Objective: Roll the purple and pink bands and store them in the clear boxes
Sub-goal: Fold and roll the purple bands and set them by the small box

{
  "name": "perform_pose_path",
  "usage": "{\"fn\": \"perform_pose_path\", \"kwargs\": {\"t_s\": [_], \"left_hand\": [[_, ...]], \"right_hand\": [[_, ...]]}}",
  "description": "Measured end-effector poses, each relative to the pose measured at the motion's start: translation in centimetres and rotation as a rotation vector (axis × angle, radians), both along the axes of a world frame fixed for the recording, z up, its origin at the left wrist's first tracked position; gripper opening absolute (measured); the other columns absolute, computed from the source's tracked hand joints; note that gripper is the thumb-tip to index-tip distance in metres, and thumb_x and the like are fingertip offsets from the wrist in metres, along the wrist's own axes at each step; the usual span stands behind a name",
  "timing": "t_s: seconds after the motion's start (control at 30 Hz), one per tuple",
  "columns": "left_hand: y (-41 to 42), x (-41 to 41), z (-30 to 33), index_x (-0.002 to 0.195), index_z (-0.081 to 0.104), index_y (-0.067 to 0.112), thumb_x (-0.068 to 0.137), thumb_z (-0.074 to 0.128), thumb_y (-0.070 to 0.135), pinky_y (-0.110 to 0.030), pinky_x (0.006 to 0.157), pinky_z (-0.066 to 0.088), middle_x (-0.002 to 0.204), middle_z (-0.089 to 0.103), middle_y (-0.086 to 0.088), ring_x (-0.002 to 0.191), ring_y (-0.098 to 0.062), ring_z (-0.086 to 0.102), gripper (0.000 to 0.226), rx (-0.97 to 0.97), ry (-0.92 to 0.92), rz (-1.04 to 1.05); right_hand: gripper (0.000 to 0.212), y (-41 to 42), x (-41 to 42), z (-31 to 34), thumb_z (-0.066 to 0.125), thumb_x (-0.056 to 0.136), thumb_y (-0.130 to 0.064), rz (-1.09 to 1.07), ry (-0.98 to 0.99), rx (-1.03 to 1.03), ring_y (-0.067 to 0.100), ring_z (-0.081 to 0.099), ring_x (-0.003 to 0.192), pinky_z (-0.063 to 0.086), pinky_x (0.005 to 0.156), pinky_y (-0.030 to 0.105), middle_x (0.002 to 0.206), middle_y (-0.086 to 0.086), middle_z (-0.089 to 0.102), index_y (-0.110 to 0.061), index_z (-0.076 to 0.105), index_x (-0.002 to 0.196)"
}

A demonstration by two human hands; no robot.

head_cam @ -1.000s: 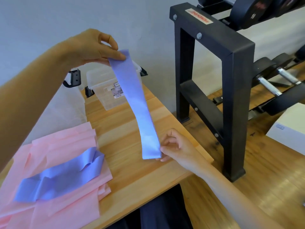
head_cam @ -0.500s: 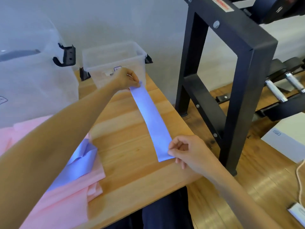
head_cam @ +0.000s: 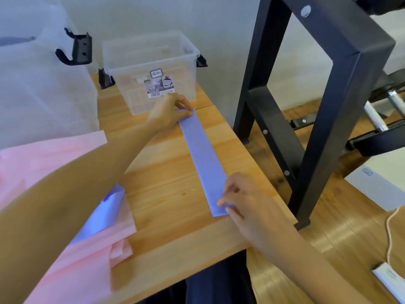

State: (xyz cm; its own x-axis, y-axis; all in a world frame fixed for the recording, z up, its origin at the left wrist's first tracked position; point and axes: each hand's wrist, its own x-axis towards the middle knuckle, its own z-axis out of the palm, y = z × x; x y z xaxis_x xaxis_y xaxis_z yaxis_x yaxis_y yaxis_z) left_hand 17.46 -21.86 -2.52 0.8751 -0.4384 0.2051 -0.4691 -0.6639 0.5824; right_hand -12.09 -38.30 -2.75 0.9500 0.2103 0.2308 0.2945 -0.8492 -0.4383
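I see a purple band (head_cam: 202, 159) laid flat & straight on the wooden table (head_cam: 166, 194), running from near the small clear box (head_cam: 151, 71) down toward the table's near-right edge. Left hand (head_cam: 168, 114) is at the band's far end, thumb & fingers pinching that end, just in front of the box w/ the barcode label (head_cam: 159, 84). Right hand (head_cam: 243, 198) is at the near end, fingertips curled & pinching the band's corner against the tabletop. So both hands are closed on the same band, one per end.

To the left, a pile of pink bands (head_cam: 54, 172) lies spread on the table, w/ a second purple band (head_cam: 103, 213) on top, partly hidden by the left forearm. A bigger clear box (head_cam: 39, 84) stands at far left, black latch (head_cam: 76, 50) on its side; can't tell what's inside either box.

Right of the table: black metal rack (head_cam: 328, 106) on the wood floor, a white box (head_cam: 377, 185) past it, a cord (head_cam: 390, 233) at lower right.
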Motion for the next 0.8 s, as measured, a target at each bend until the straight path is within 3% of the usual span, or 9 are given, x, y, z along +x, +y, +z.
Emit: {"fn": "perform_pose_path", "kwargs": {"t_s": [0.13, 0.23, 0.3, 0.37, 0.47, 0.6, 0.7, 0.8], "left_hand": [[0.1, -1.2, -0.3, 0.102, 0.073, 0.015, 0.094, 0.064, 0.022, -0.041, 0.078, 0.050, 0.114, 0.058, -0.004, 0.101, -0.023, 0.057, 0.014, 0.223, -0.227, 0.005], [-0.4, -1.9, 0.1, 0.114, 0.068, 0.013, 0.097, 0.055, 0.014, -0.042, 0.081, 0.050, 0.116, 0.056, -0.008, 0.101, -0.028, 0.058, 0.021, 0.301, -0.176, -0.005], [-0.1, -2.3, 0.8, 0.126, 0.062, 0.013, 0.096, 0.056, 0.011, -0.042, 0.090, 0.049, 0.123, 0.053, -0.011, 0.107, -0.029, 0.058, 0.031, 0.341, -0.091, -0.044], [1.0, -3.1, 1.9, 0.134, 0.057, 0.014, 0.095, 0.059, 0.013, -0.038, 0.096, 0.046, 0.130, 0.051, -0.012, 0.115, -0.028, 0.056, 0.039, 0.321, -0.031, -0.070], [4.2, -5.4, 4.1, 0.130, 0.060, 0.016, 0.095, 0.062, 0.016, -0.025, 0.091, 0.041, 0.130, 0.053, -0.009, 0.115, -0.019, 0.057, 0.034, 0.214, -0.041, -0.052], [11.0, -9.4, 6.2, 0.116, 0.069, 0.017, 0.094, 0.065, 0.016, -0.029, 0.094, 0.048, 0.118, 0.065, -0.003, 0.105, -0.016, 0.062, 0.022, 0.110, -0.025, -0.005], [17.0, -13.3, 7.0, 0.108, 0.071, 0.022, 0.095, 0.064, 0.014, -0.015, 0.090, 0.046, 0.108, 0.067, 0.008, 0.096, -0.007, 0.063, 0.017, 0.067, 0.026, 0.049], [22.9, -17.0, 7.0, 0.097, 0.068, 0.037, 0.094, 0.065, 0.012, -0.015, 0.090, 0.048, 0.098, 0.070, 0.023, 0.092, 0.002, 0.065, 0.025, 0.028, 0.041, 0.143]], "right_hand": [[0.034, 0.7, -0.7, -0.6, 0.080, 0.060, 0.010, 0.031, -0.081, -0.119, 0.014, 0.057, 0.070, 0.047, 0.041, 0.031, 0.083, -0.004, 0.056, -0.016, 0.063, 0.075], [0.034, 0.6, -1.0, -1.0, 0.079, 0.061, 0.010, 0.007, -0.113, -0.126, 0.015, 0.057, 0.071, 0.046, 0.042, 0.031, 0.083, -0.004, 0.056, -0.015, 0.063, 0.077], [0.031, 0.5, -0.9, -1.1, 0.078, 0.065, 0.009, -0.006, -0.135, -0.114, 0.017, 0.059, 0.073, 0.048, 0.047, 0.030, 0.084, -0.003, 0.058, -0.015, 0.066, 0.079], [0.026, 0.4, -0.8, -0.9, 0.074, 0.072, 0.007, -0.016, -0.172, -0.090, 0.018, 0.062, 0.077, 0.050, 0.064, 0.029, 0.086, -0.004, 0.061, -0.016, 0.069, 0.083], [0.021, 1.0, -0.3, 0.2, 0.070, 0.082, 0.001, -0.048, -0.199, -0.042, 0.012, 0.060, 0.086, 0.034, 0.082, 0.020, 0.091, -0.007, 0.064, -0.018, 0.071, 0.090], [0.018, 3.7, 0.9, 0.8, 0.068, 0.086, -0.001, 0.018, -0.251, 0.024, 0.014, 0.062, 0.086, 0.035, 0.081, 0.025, 0.090, -0.008, 0.064, -0.018, 0.071, 0.091], [0.014, 7.0, 1.8, 0.7, 0.061, 0.083, -0.009, 0.067, -0.282, 0.077, 0.010, 0.059, 0.082, 0.033, 0.075, 0.022, 0.084, -0.009, 0.064, -0.018, 0.072, 0.086], [0.012, 10.4, 2.8, 0.8, 0.061, 0.080, -0.011, 0.121, -0.266, 0.113, 0.009, 0.055, 0.078, 0.033, 0.072, 0.027, 0.079, -0.009, 0.061, -0.019, 0.071, 0.083]]}}
